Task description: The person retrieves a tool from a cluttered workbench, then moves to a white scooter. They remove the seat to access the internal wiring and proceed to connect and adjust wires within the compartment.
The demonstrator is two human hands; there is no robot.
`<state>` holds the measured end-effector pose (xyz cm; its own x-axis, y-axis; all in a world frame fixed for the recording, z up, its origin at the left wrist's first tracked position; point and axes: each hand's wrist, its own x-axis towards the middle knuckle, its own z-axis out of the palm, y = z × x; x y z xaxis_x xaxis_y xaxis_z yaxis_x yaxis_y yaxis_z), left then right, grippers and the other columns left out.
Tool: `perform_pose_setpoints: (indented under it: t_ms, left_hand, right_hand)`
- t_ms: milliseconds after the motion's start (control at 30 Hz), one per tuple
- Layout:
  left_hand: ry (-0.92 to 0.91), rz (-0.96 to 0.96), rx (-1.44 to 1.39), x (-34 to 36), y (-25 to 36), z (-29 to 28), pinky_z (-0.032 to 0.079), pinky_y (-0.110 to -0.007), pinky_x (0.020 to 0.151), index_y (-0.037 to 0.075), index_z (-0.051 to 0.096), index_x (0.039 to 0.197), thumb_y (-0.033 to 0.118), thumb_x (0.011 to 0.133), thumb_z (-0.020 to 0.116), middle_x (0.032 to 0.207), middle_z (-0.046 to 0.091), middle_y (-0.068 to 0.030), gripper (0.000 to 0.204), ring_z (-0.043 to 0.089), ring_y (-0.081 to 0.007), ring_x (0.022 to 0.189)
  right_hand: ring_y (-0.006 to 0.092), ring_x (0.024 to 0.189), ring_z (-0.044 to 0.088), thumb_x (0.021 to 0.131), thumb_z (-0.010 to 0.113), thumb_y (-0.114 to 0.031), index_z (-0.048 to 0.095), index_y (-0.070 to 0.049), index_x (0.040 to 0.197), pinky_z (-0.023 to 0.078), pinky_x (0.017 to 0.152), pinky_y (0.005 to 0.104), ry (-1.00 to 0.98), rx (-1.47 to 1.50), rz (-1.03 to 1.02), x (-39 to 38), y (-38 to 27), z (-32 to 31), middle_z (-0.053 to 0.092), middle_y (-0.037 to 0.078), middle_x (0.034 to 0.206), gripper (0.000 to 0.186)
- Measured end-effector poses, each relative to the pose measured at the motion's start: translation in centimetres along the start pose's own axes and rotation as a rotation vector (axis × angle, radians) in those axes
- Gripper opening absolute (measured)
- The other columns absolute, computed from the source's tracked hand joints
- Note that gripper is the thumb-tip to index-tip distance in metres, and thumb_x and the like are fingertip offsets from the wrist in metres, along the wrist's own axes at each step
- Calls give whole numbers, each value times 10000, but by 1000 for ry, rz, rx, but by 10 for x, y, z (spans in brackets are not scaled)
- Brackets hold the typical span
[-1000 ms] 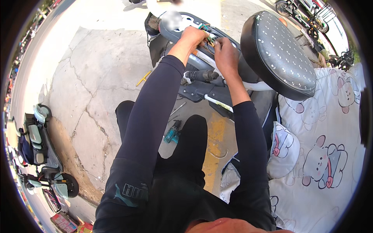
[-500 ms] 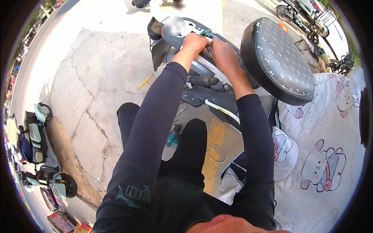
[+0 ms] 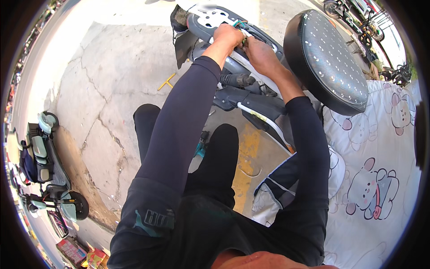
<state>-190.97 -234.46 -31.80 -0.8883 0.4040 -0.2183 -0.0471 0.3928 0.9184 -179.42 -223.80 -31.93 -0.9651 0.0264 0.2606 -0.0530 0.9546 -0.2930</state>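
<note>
My left hand and my right hand meet over the opened rear of an electric scooter, fingertips nearly touching. Both are closed in a pinch on thin wires, of which a yellow-green bit shows between the fingers. Teal wires run just beyond my left hand, over a white metal plate with holes. The fingers hide most of what they grip. Right of my right hand rises the black scooter seat, its top dotted with white.
A yellow T-handle wrench lies on the cracked concrete at the left. Near my knee is a teal power drill, partly covered by my leg. A white bear-print cover spreads at the right. Parked scooters stand far left.
The view has tipped, so the scooter sits higher in it. My right hand has turned a little, its forearm slanting more to the right. My hands stay together at the wires.
</note>
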Motion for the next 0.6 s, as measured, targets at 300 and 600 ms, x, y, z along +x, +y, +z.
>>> perform_pose_setpoints:
  t_ms: [300,600]
  left_hand:
    - [96,-74,-217,-4,4,-5,494,-495,499,2,718,835,247,856,779,668,636,-83,253,581,-213,569]
    - [-29,-74,-236,-18,9,-10,456,-433,513,43,727,848,284,886,743,660,635,-42,245,446,-127,531]
  right_hand:
    - [489,940,608,989,555,-155,514,17,1013,465,792,550,-1,130,15,-31,-13,-10,636,270,966,179]
    - [156,685,655,925,692,-187,738,-23,1048,524,682,314,615,202,360,-30,12,6,723,106,845,210]
